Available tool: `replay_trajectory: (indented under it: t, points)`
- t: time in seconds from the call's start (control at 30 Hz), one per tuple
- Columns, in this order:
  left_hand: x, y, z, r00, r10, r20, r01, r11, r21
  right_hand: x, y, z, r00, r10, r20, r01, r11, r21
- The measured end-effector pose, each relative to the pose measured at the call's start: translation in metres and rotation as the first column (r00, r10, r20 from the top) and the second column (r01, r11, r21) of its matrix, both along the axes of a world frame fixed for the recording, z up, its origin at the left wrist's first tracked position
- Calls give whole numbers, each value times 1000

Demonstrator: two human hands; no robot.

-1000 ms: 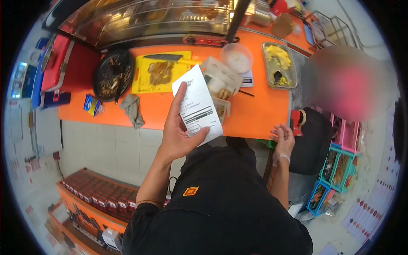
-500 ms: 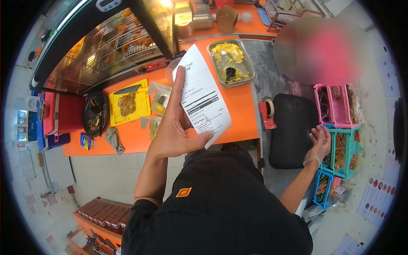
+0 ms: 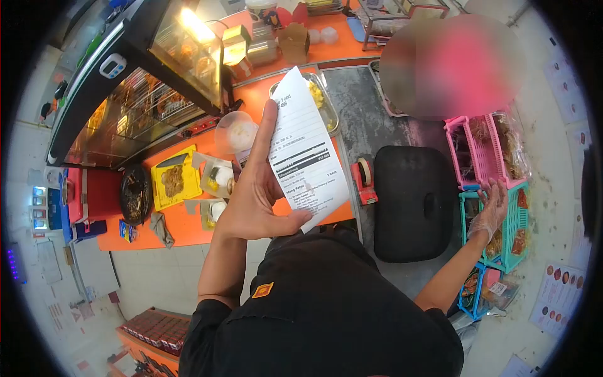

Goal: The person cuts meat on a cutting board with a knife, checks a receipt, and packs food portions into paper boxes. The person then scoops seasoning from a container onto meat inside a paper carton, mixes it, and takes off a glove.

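A long printed receipt is pinched in my left hand, thumb at its lower end and index finger along its left edge. It stands upright in front of me, its print facing up. Off to the right, my right hand wears a clear plastic glove bunched at the wrist. Its fingers are apart and hold nothing, hovering over the green basket of bagged food. The fingertips come close to the lower edge of the pink basket. Below is a blue basket with small packets.
Orange counter carries a yellow cutting board, boxes of rice, a dark pan and a yellow-food tray. A black pad and red tape dispenser lie mid-right. A heated display case stands left; a blurred person is beyond.
My right hand has moved right and slightly down, from beside the baskets to over the green one. The view has shifted; the receipt stays in my left hand.
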State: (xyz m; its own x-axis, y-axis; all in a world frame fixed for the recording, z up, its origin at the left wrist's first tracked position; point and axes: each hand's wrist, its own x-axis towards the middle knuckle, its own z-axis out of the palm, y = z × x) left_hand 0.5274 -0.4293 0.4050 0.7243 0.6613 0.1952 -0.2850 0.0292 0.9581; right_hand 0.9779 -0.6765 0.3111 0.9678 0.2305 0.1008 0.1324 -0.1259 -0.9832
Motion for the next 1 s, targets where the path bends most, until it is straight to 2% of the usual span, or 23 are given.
replay_trajectory:
  t: [0.3,0.47,0.53,0.57,0.63,0.67,0.73,0.77,0.8,0.83,0.87,0.93,0.97,1.0]
  points:
    - [27,1,9,998,-61,6,61,998,10,37,4,-2,1000,-8,15,8,999,41]
    - [31,-1,7,997,-83,7,82,996,38,45,4,-3,997,23,70,-23,1000,0]
    - [33,1,4,995,18,-100,-1,986,165,55,-5,-6,985,60,161,-25,977,-211]
    - [37,-2,2,992,73,-107,-54,984,170,61,-9,-13,936,47,349,75,942,-327]
    - [44,-4,-6,985,128,-114,-111,983,144,80,-10,-22,891,-12,453,243,857,-455]
    - [40,-8,-10,980,145,-135,-122,978,167,77,-7,-15,877,-40,478,253,885,-391]
    - [31,-7,-35,983,90,-160,-74,992,100,87,-2,-12,861,-91,500,281,905,-319]
    - [31,-11,-41,987,61,-151,-44,993,109,99,-1,-13,815,-52,576,313,878,-363]
    - [29,-15,-45,986,55,-159,-50,998,31,108,0,-13,769,1,639,339,847,-409]
    - [27,-18,-50,984,51,-168,-60,997,-49,116,3,-9,768,-18,640,356,843,-403]
    - [23,-19,-61,985,39,-166,-47,998,-43,123,7,-3,754,-2,657,401,793,-458]
    - [14,-20,-81,970,82,-229,-108,989,-104,152,16,-2,756,59,652,475,635,-608]
    - [11,-21,-86,970,79,-230,-105,990,-99,171,22,-5,757,54,651,477,636,-606]
    - [9,-24,-88,961,99,-257,-138,980,-141,190,29,-8,806,68,588,449,578,-681]
